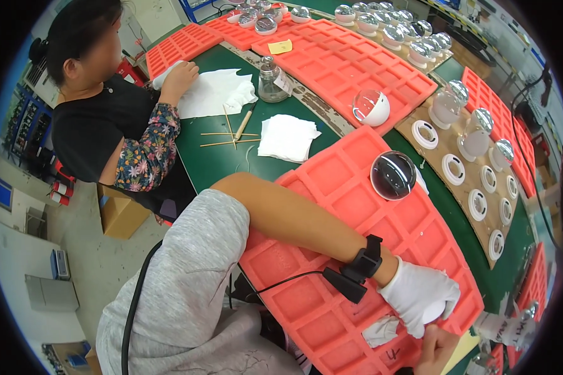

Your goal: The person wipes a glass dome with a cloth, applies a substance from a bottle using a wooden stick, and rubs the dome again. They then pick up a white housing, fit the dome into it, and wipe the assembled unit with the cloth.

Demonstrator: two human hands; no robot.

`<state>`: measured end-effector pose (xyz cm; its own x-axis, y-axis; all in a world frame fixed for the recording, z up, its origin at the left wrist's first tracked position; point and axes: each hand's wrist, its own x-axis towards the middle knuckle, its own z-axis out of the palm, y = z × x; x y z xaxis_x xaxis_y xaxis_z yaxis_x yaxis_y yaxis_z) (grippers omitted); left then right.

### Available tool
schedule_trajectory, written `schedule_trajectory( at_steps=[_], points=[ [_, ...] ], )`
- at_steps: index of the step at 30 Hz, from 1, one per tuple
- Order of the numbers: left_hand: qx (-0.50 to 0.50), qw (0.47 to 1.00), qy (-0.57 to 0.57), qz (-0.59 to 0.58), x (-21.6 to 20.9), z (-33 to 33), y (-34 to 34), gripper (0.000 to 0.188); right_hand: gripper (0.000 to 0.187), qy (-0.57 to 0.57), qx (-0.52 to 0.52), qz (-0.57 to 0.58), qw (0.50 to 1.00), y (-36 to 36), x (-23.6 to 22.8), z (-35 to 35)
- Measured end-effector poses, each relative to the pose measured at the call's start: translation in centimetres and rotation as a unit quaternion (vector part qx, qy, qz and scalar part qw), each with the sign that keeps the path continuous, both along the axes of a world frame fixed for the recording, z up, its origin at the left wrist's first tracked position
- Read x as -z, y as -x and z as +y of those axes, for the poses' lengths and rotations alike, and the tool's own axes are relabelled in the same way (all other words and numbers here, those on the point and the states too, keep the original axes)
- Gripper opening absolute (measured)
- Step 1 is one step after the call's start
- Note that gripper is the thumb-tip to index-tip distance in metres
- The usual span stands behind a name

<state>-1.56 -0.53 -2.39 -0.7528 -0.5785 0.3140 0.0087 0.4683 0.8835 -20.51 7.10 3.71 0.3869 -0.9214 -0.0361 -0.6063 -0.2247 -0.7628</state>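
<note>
My left hand (419, 294), in a white glove with a black strap at the wrist, is curled round a smooth white rounded piece (433, 311) above a red compartment tray (319, 312). Its underside is hidden. Close below, my bare right hand (438, 347) is closed, its fingers bent toward that piece; what they hold, if anything, is hidden. A crumpled white cloth (381, 331) lies in the tray beside the glove. Farther up the tray rests a dark glossy dome (393, 175) with a white part behind it.
A white dome housing (371, 107) sits on another red tray (331, 62). At right, a brown board (441, 150) bears white rings and clear domes. A glass bottle (271, 81), white wipes (288, 137) and wooden sticks (231, 134) lie near a co-worker (106, 112) at left.
</note>
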Motion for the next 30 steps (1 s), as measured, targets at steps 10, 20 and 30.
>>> schedule_trajectory(
  at_steps=[10,20,30],
  points=[
    [-0.047,0.996,-0.051,0.057,0.9,0.0,0.9,0.026,0.027,-0.064,0.098,-0.193,0.974,3.0,2.3,-1.5],
    [0.009,0.984,-0.155,0.086,-0.6,-1.2,-1.5,0.017,0.036,-0.036,0.103,-0.341,0.934,4.2,1.0,-1.9],
    [0.053,0.995,0.0,-0.085,-1.4,-1.3,-1.4,0.056,0.025,0.007,0.022,-0.471,0.882,0.9,0.5,-1.9]
  ],
)
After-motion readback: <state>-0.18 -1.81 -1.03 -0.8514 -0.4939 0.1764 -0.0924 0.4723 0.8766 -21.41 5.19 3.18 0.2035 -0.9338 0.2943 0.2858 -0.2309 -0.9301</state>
